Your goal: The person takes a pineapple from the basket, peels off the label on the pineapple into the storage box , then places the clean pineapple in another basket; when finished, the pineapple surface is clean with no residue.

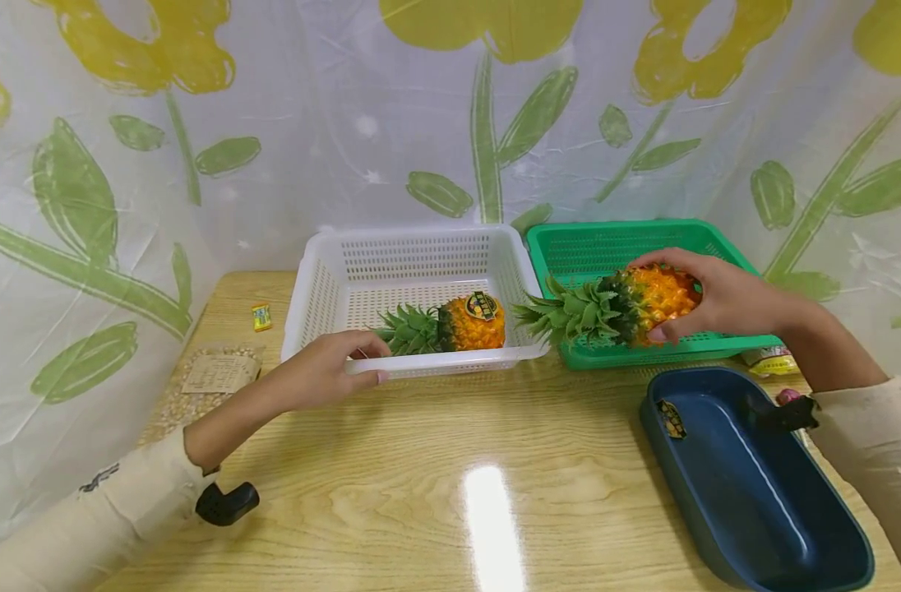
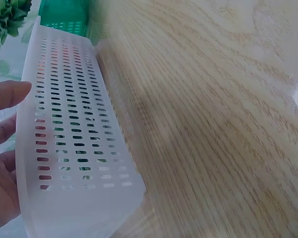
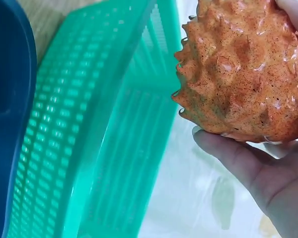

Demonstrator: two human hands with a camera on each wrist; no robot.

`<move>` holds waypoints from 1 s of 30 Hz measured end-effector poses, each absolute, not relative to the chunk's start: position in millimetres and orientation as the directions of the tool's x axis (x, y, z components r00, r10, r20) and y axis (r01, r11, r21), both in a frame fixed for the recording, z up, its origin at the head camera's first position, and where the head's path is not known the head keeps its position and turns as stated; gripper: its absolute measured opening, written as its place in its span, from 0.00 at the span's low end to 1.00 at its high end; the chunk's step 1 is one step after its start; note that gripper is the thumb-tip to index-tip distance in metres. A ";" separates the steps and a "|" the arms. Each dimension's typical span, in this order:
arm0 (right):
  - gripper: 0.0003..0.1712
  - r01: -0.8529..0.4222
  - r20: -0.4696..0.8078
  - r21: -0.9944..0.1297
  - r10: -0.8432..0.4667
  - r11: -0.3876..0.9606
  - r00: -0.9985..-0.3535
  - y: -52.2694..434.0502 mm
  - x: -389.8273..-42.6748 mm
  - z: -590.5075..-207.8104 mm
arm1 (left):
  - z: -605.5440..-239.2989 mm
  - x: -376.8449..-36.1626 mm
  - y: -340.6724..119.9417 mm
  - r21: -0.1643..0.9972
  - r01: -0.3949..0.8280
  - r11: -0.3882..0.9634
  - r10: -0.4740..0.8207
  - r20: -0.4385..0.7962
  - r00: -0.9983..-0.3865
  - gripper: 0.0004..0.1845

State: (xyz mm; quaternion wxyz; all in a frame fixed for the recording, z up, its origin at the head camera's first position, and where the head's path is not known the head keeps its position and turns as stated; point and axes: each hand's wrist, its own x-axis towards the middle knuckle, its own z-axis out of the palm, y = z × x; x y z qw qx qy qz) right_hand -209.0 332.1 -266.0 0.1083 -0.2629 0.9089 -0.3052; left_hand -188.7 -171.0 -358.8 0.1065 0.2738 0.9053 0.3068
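The right hand (image 1: 720,298) grips a pineapple (image 1: 646,304) by its orange body, fingers curled over the top and thumb underneath, so the fruit lies sideways in the palm with its green crown (image 1: 569,314) pointing toward the person's left. It is held in the air over the front left part of the green basket (image 1: 613,247), and the crown tips reach out past that basket's left edge, close to the white basket's right rim. From the right wrist, the thumb and palm cup the knobbly skin from below, with the green mesh wall well under it.

The left hand (image 1: 332,370) rests on the front rim of the white basket (image 1: 391,271), fingers fairly straight over the edge and thumb along the outer wall; whether it truly pinches the rim cannot be told (the left wrist view shows only extended fingers beside the slotted wall). Inside that basket a second pineapple (image 1: 471,323) lies on its side near the front right corner, a round sticker on its body, its crown pointing toward the left hand and just short of the fingertips.

A dark blue tray (image 1: 746,485) sits on the wooden table (image 1: 421,493), near the person, below the right forearm.
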 end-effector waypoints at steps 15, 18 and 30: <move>0.46 -0.274 -0.161 -0.628 -0.466 0.729 -0.870 361.6 -255.8 -267.4 | -359.7 -191.0 -171.2 0.613 0.408 0.676 0.539 -0.035 -0.841 0.08; 0.45 -0.261 -0.181 -0.610 -0.452 0.748 -0.873 366.8 -264.2 -268.8 | -360.5 -191.8 -171.1 0.617 0.408 0.672 0.540 -0.033 -0.841 0.08; 0.44 -0.229 -0.246 -0.521 -0.401 0.823 -0.883 386.3 -294.8 -276.9 | -360.8 -192.5 -171.3 0.619 0.405 0.672 0.543 -0.041 -0.838 0.08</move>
